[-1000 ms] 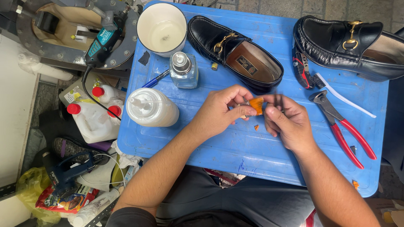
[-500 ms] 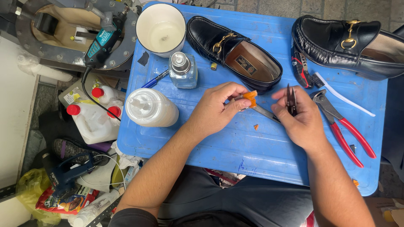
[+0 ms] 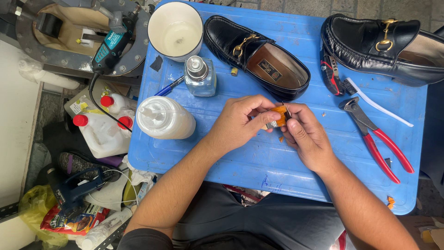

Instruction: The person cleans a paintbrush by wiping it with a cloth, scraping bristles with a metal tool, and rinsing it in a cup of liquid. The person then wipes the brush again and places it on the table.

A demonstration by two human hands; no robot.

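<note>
A blue plastic table [image 3: 194, 153] with a ridged top fills the middle of the frame, over the lap of the seated person. At its centre the left hand [image 3: 240, 121] and right hand [image 3: 307, 136] meet, both pinching a small orange piece [image 3: 279, 112] with a metal end between their fingertips, just above the table. Upper centre lies a black loafer [image 3: 256, 55] with a gold bit, and a second black loafer [image 3: 384, 46] sits at the upper right. Red-handled pincers [image 3: 374, 139] and a white brush [image 3: 377, 104] lie at the right. A white cup [image 3: 175, 30], a small glass bottle [image 3: 200, 76] and a lying white squeeze bottle [image 3: 164, 118] stand at the table's left. On the cluttered floor at far left are white jugs with red caps [image 3: 104, 127], a teal rotary tool [image 3: 111, 48] and a yellow bag [image 3: 32, 206].
</note>
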